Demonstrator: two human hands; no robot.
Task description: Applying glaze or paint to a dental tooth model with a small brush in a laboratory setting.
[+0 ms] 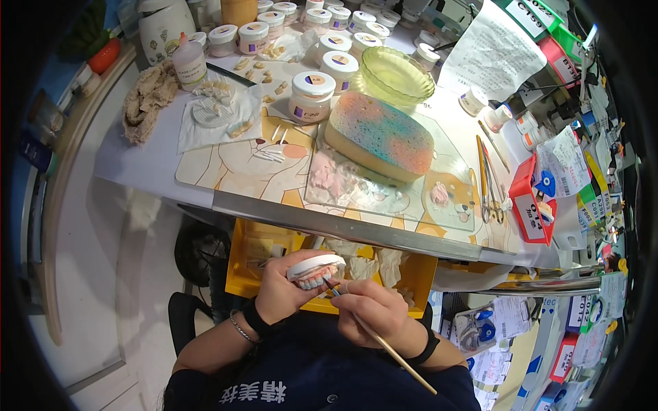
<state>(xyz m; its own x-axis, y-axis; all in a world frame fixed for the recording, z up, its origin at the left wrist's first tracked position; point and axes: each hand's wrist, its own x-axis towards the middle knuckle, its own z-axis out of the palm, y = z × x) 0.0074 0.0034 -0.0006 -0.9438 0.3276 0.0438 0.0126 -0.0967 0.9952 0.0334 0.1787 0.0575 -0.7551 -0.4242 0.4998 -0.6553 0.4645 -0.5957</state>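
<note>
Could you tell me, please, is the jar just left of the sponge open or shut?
Shut: the jar has its white lid on, covering the mouth.

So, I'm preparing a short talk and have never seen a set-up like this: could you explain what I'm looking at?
There is no robot here: a person works with two bare hands. The one picture comes from a wide fisheye camera on their head, looking down, so straight edges look bent. The left hand holds a dental model with a white base. The right hand holds a thin brush, its tip at or very near the model. Below them is an open yellow drawer. On the table are a multicoloured sponge, a greenish bowl, white-lidded jars and a crumpled brown cloth.
</note>
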